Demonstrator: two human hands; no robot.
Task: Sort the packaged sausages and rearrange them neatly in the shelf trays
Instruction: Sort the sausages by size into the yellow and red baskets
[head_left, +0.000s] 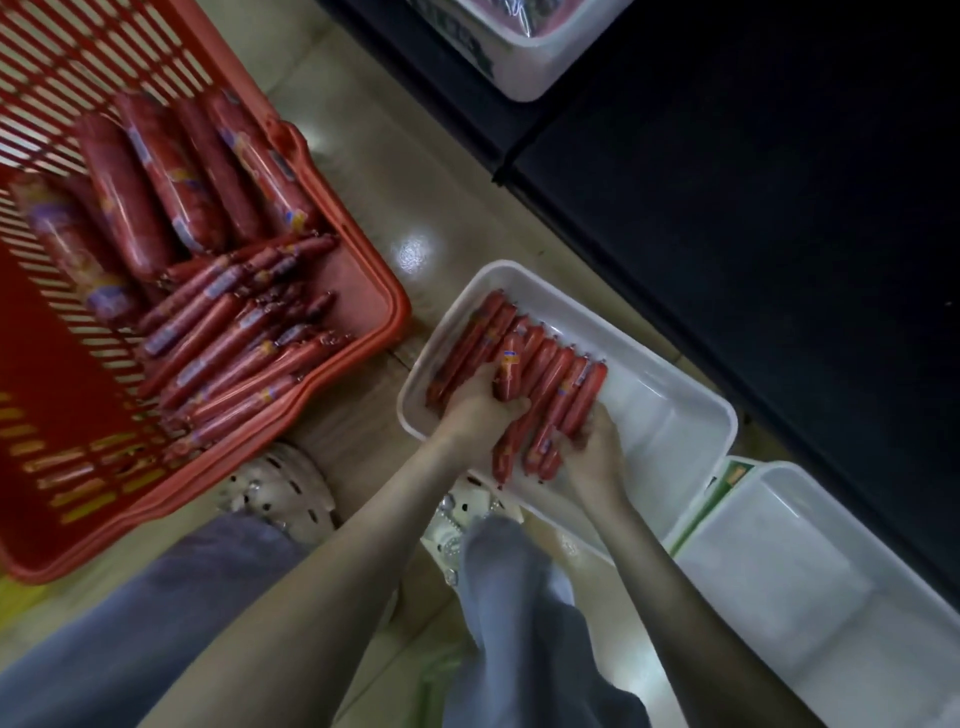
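Head view. In the upper left, a red slatted basket (363, 291) on the tiled floor (415, 171), with thick sausages (124, 192) at its far side and a heap of loose thin sausages (234, 343) nearer its right rim. Along the upper right, a dark shelf (727, 208), and at the top edge a white tub (535, 73), contents too blurred to tell. In the lower right, a second white tray (810, 582), just beside the middle one, with a green label (732, 475) between them. At the bottom, grey trouser legs (519, 597) and pale perforated shoes (280, 493), one leg in front of the middle tray's near rim.

In the middle, a white tray (660, 410) on the floor, with a row of thin sausages (566, 374) side by side in its left half. Left hand (478, 405) curled round one or two sausages of that row, one of them lying above the rest. Right hand (592, 452) at the near right end of the row, fingers bent over the sausage ends and gripping them, the count lost in blur. Hands near each other, not touching.
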